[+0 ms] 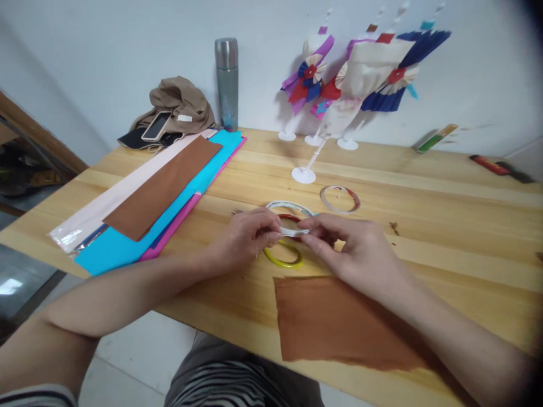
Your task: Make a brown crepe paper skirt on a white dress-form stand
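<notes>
Between my hands, above the table, is a white roll of tape [294, 232], its near edge pinched at both sides. My left hand [250, 236] is closed, thumb and fingertips on the roll's left side. On the right side, my right hand [345, 243] grips it between thumb and index finger. Through and behind the roll shows a red ring-shaped roll [289, 217], partly covered. A yellow tape roll [283, 262] lies just below my fingers. Nearer me, a brown crepe-paper sheet [331, 322] lies flat, partly hidden under my right forearm.
A clear-and-red tape roll [340, 199] lies beyond my right hand. White stands [303, 175] bear paper-dressed figures [309, 73] along the wall. Stacked coloured paper [165, 186], a phone [156, 125], brown cloth [180, 99] and a flask [227, 85] sit left. A green-orange box cutter [436, 138] lies right.
</notes>
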`<state>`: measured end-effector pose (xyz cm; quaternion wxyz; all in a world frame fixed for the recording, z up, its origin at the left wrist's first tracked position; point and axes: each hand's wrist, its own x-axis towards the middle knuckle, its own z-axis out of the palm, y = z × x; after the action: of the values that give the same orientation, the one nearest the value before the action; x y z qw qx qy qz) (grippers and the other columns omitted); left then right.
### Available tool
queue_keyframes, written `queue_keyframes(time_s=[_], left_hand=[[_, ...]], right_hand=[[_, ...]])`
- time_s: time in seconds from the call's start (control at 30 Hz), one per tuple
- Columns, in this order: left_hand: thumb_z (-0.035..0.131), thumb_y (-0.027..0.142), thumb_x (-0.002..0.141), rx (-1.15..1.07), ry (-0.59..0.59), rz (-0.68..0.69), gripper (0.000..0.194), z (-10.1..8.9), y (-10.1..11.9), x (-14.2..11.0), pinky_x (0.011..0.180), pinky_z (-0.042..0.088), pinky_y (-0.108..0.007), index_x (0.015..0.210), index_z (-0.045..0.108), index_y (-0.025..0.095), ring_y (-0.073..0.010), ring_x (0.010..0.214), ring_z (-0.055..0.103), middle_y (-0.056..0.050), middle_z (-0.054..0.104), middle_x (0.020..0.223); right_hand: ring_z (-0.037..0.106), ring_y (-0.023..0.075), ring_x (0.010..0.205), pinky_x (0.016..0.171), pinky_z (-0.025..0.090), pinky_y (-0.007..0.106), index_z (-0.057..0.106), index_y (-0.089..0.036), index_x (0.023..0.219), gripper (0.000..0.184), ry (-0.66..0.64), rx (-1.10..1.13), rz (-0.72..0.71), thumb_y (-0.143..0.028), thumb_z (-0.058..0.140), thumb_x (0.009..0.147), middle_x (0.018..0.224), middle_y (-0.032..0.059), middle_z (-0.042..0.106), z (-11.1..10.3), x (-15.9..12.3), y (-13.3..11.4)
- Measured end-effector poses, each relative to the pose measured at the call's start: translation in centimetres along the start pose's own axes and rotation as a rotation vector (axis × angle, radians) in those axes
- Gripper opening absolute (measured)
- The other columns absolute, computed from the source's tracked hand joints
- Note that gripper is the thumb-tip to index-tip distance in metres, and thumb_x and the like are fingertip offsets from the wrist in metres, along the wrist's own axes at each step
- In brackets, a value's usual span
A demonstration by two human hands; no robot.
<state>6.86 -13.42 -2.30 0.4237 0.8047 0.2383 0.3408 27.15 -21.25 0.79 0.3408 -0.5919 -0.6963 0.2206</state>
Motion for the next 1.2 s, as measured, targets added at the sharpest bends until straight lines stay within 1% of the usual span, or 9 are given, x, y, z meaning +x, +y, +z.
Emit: queue_keyframes(time_s=[0.17, 0.37, 0.5, 0.57, 0.67, 0.83, 0.93, 1.03, 1.2], left_hand=[[0.053, 0.025, 0.096, 0.303, 0.027, 0.205, 0.021, 0.1, 0.0, -0.5, 0.081, 0.052, -0.029, 0.080, 0.064, 0.020, -0.0174, 0.089, 0.067, -0.008, 0.072, 0.097], [0.046, 0.022, 0.096, 0.415, -0.009, 0.185, 0.024, 0.2, 0.1, -0.9, 0.080, 0.050, -0.028, 0.081, 0.065, 0.021, -0.0188, 0.091, 0.066, -0.009, 0.073, 0.106], [0.042, 0.020, 0.095, 0.390, -0.062, 0.157, 0.027, 0.3, 0.6, -1.1, 0.080, 0.049, -0.028, 0.079, 0.064, 0.021, -0.0192, 0.092, 0.066, -0.009, 0.073, 0.107], [0.045, 0.023, 0.094, 0.368, -0.032, 0.145, 0.025, 0.2, 0.9, -0.9, 0.078, 0.049, -0.029, 0.077, 0.063, 0.021, -0.0192, 0.090, 0.065, -0.009, 0.074, 0.103], [0.055, 0.027, 0.090, 0.173, 0.055, 0.026, 0.020, -0.4, 1.2, -0.3, 0.071, 0.050, -0.028, 0.073, 0.060, 0.019, -0.0169, 0.078, 0.064, -0.008, 0.072, 0.090], [0.075, 0.039, 0.081, -0.485, 0.062, -0.322, 0.029, -2.2, 0.5, 1.4, 0.054, 0.047, -0.022, 0.074, 0.061, 0.015, -0.0099, 0.054, 0.056, -0.002, 0.064, 0.064], [0.081, 0.039, 0.075, -0.768, 0.105, -0.357, 0.032, -3.0, -0.3, 2.1, 0.049, 0.043, -0.018, 0.071, 0.062, 0.014, -0.0068, 0.053, 0.052, -0.002, 0.064, 0.067], [0.080, 0.030, 0.077, -0.932, 0.192, -0.351, 0.022, -3.8, -0.3, 2.4, 0.047, 0.042, -0.014, 0.075, 0.066, 0.013, -0.0041, 0.055, 0.049, -0.003, 0.066, 0.077], [0.068, 0.016, 0.087, -1.037, 0.374, -0.372, 0.011, -4.7, 1.0, 2.6, 0.047, 0.044, -0.010, 0.077, 0.068, 0.013, -0.0028, 0.055, 0.046, -0.004, 0.066, 0.083]], right_hand=[[0.061, 0.0188, 0.055, 0.053, 0.048, 0.033, 0.067, -0.022, 0.081, 0.016, 0.086, 0.046, 0.080, -0.037, 0.063, 0.086, 0.065, 0.0031, 0.069, 1.5, 0.2, 0.6], [0.070, 0.0238, 0.065, 0.062, 0.057, 0.039, 0.064, -0.026, 0.086, 0.010, 0.113, 0.357, 0.151, -0.035, 0.067, 0.083, 0.071, 0.0048, 0.072, 2.6, 0.7, 1.4], [0.065, 0.0199, 0.057, 0.057, 0.055, 0.035, 0.063, -0.025, 0.087, 0.014, 0.084, 0.472, 0.197, -0.034, 0.069, 0.078, 0.065, 0.0014, 0.068, 2.6, 0.9, 1.3], [0.061, 0.0176, 0.053, 0.054, 0.052, 0.032, 0.065, -0.024, 0.089, 0.017, 0.065, 0.460, 0.191, -0.034, 0.068, 0.076, 0.062, -0.0008, 0.064, 2.3, 1.0, 1.0], [0.058, 0.0158, 0.054, 0.053, 0.049, 0.030, 0.069, -0.023, 0.093, 0.019, 0.076, 0.313, 0.107, -0.031, 0.064, 0.077, 0.061, -0.0018, 0.062, 1.5, 1.1, 1.0], [0.055, 0.0148, 0.055, 0.058, 0.046, 0.032, 0.075, -0.018, 0.100, 0.030, 0.252, -0.048, -0.017, -0.029, 0.060, 0.077, 0.064, -0.0002, 0.062, -1.2, 2.3, 3.7], [0.053, 0.0148, 0.055, 0.055, 0.040, 0.030, 0.078, -0.019, 0.096, 0.028, 0.301, -0.120, 0.138, -0.033, 0.064, 0.077, 0.062, 0.0000, 0.063, -2.8, 3.2, 6.1], [0.052, 0.0147, 0.055, 0.052, 0.035, 0.029, 0.077, -0.018, 0.084, 0.023, 0.318, -0.124, 0.258, -0.039, 0.071, 0.077, 0.063, 0.0033, 0.065, -3.6, 3.7, 7.3], [0.049, 0.0143, 0.050, 0.050, 0.034, 0.029, 0.071, -0.018, 0.068, 0.019, 0.202, -0.233, 0.231, -0.031, 0.065, 0.081, 0.055, 0.0018, 0.059, -3.3, 3.8, 7.6]])
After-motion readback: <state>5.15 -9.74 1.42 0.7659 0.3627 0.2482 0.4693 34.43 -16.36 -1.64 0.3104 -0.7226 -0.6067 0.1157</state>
